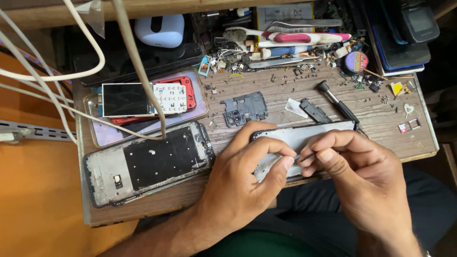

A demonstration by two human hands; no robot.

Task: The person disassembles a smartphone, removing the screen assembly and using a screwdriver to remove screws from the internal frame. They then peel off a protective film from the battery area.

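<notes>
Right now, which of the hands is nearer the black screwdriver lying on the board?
Right. The right hand sits just below the black screwdriver; the left hand is farther off, down to its left.

We are looking down at a worn wooden board (pixel 285 95) that is carrying everything. An open phone frame (pixel 147 164) is lying at its left, a grey plastic cover (pixel 245 108) and a black screwdriver (pixel 339 105) are resting mid-board, and tiny screws and parts (pixel 295 71) are littering the far edge.
</notes>
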